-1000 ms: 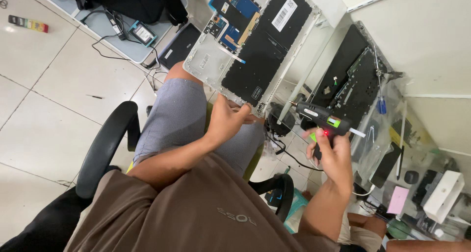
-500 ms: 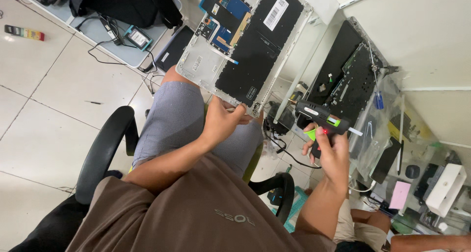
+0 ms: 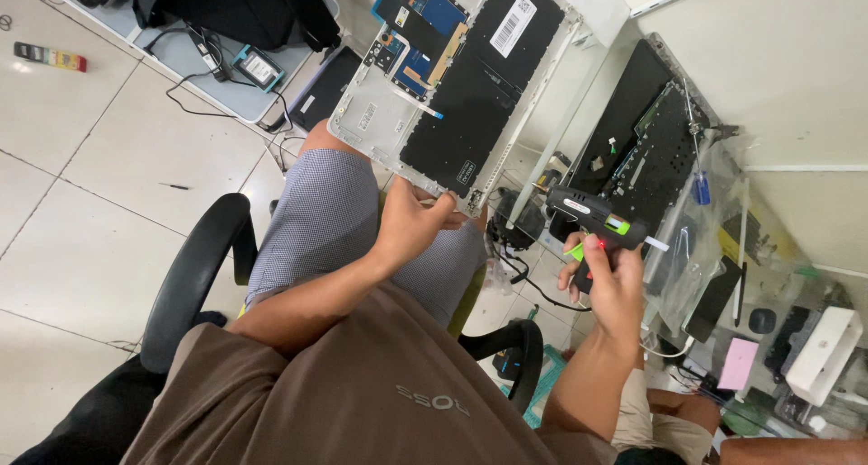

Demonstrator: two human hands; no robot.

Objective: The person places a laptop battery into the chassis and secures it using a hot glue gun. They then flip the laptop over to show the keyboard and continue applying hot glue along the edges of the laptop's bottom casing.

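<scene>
An opened laptop base, silver with a black inner sheet and blue circuit boards, rests across my lap, tilted up. My left hand grips its near corner. My right hand holds a black glue gun with a green trigger and a small red light; its nozzle points to the right, away from the laptop base. The gun's cable hangs down below it.
A second opened laptop base lies on the white desk at right, beside a blue-handled screwdriver, plastic bags and small parts. A black chair armrest is at left. Cables and a black bag lie on the floor.
The view has shifted slightly; my left hand still grips the laptop base and my right hand has kept the glue gun at about the same place.
</scene>
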